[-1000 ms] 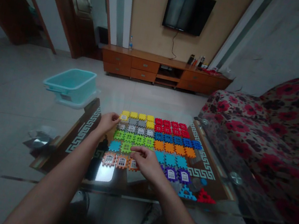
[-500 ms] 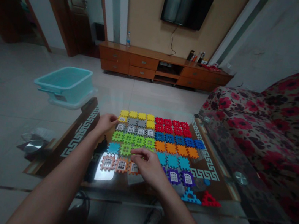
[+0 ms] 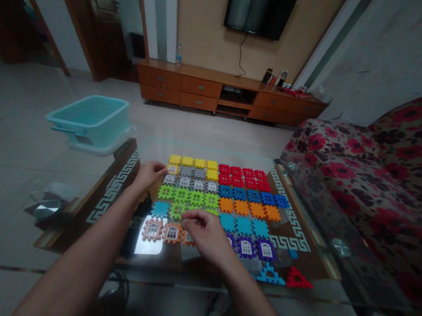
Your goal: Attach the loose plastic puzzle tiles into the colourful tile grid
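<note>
My left hand (image 3: 150, 174) is at the left edge of the tile layout, fingers bent together on the side of a yellow window tile (image 3: 172, 170). My right hand (image 3: 206, 233) hangs over the near rows, fingers loosely curled with a gap at the thumb. Its fingertips are close to a green window tile (image 3: 177, 210); whether they touch it I cannot tell. The hand partly covers the orange window tiles (image 3: 172, 233) and purple window tiles (image 3: 246, 247). Beyond lie red tiles (image 3: 247, 178), blue tiles (image 3: 252, 196), grey window tiles (image 3: 198, 185) and plain orange tiles (image 3: 257, 209).
The tiles lie flat on a glass table (image 3: 78, 238). A blue triangle (image 3: 271, 274) and a red triangle (image 3: 298, 277) are at its near right. A teal tub (image 3: 91, 118) stands on the floor at left; a flowered sofa (image 3: 341, 159) is at right.
The view has shifted slightly. My right hand has moved a little to the left over the green tile; my left hand stays at the yellow window tile.
</note>
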